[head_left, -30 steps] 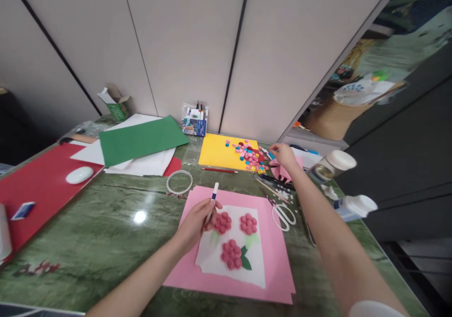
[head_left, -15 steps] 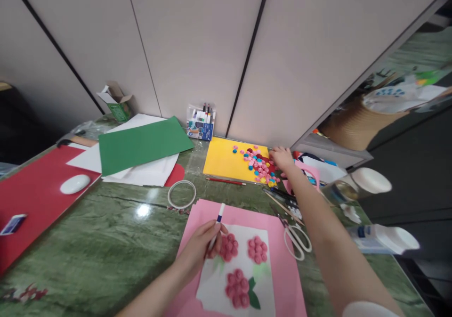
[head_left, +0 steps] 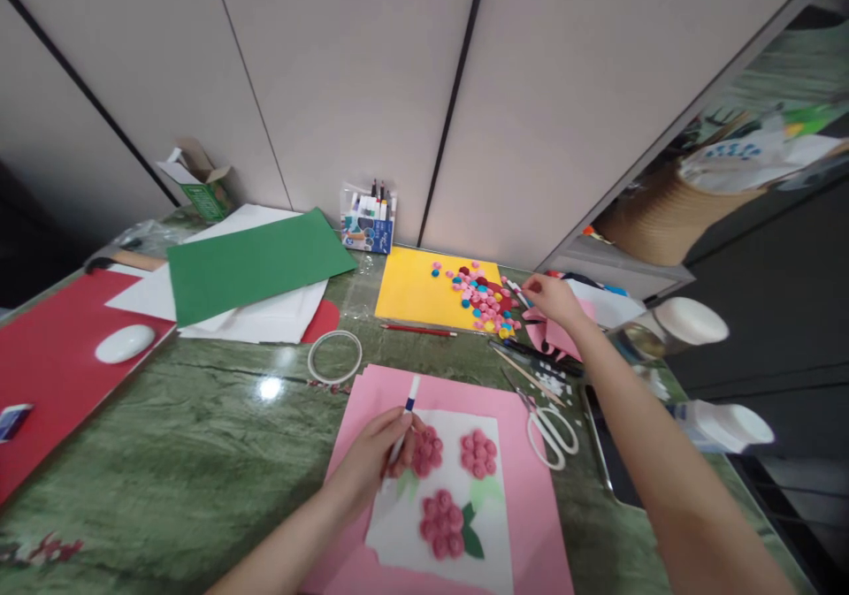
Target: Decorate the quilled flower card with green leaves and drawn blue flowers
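My left hand (head_left: pixel 390 445) is closed round a white marker with a dark blue band (head_left: pixel 410 398), over the upper left of a white sheet (head_left: pixel 398 529). Three pink flower clusters (head_left: pixel 441 522) and dark green leaves (head_left: pixel 471 537) are on that sheet, which lies on pink paper (head_left: pixel 537 507). At the back right, my right hand (head_left: pixel 547 299) pinches a small white pen-like piece with a dark band (head_left: pixel 517 293). Small pink, blue and yellow rolls (head_left: pixel 481 297) lie just left of it, on yellow paper (head_left: pixel 411 290).
White-handled scissors (head_left: pixel 552 436) and a phone (head_left: pixel 614 453) lie right of the pink paper. A tape ring (head_left: pixel 335 356), red pencil (head_left: pixel 417 330), green sheet (head_left: pixel 258 263) and marker pack (head_left: pixel 369 217) are farther back. White cups (head_left: pixel 693 322) stand at the right.
My right hand has lifted from the table beside the rolls and now shows a white pen-like piece. The view has shifted slightly, and the phone has come into sight. My left hand still holds the marker.
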Available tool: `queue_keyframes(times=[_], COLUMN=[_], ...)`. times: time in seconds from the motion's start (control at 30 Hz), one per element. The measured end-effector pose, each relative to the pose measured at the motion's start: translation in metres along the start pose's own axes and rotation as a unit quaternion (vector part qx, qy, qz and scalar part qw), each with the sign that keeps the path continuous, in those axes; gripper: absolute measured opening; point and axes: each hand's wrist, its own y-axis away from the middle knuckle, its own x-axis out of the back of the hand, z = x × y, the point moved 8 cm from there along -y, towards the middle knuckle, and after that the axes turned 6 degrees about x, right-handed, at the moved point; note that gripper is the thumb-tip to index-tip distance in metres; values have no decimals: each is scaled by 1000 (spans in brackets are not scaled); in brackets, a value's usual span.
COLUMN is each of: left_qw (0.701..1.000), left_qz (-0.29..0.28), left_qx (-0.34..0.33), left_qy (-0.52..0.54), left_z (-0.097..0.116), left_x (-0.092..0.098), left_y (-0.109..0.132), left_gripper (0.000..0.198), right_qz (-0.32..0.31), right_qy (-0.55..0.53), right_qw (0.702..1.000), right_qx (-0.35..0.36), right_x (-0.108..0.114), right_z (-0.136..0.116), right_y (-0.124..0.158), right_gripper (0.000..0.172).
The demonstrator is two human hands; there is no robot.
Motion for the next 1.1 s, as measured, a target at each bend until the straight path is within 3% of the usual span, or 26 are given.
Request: queue_keyframes(times=[0.2, 0.43, 0.6, 0.77, 0.87, 0.93, 1.0, 1.1], left_qw=[1000, 1000, 999, 999, 998, 997, 996, 989], left_qz=[-12, -15, -21, -39, -52, -57, -61, -74], left_qx=[7, 3, -10, -23, -34, -42, -44, -40], left_qy=[-8, -15, -24, -23, -26, -32, -56, -121], left_z=[-4, -2, -4, -5, -3, -2, -3, -6], left_x=[-4, -10, -12, -12, -14, -17, -21, -28], left_y=[3, 8, 8, 7, 7, 7, 9, 14], left_gripper=[31, 33, 32, 32, 33, 33, 33, 36], right_qz=[-13, -100, -83, -13, 29, -8, -65, -113], right_qy=[-61, -58, -22, 4, -107, -265, -401, -573], right_qw=[998, 993, 996, 997, 989, 962, 913, 811], right_qx=[-23, -38, -35, -79, -95, -61, -22, -24], right_x=[23, 8, 7, 22, 32, 26, 17, 4], right_z=[-1, -1, 1, -2, -37, -83, -136, -195], right_y=[65, 130, 149, 157, 168, 178, 190, 205], right_gripper=[17, 15, 23, 20, 22, 28, 30, 35])
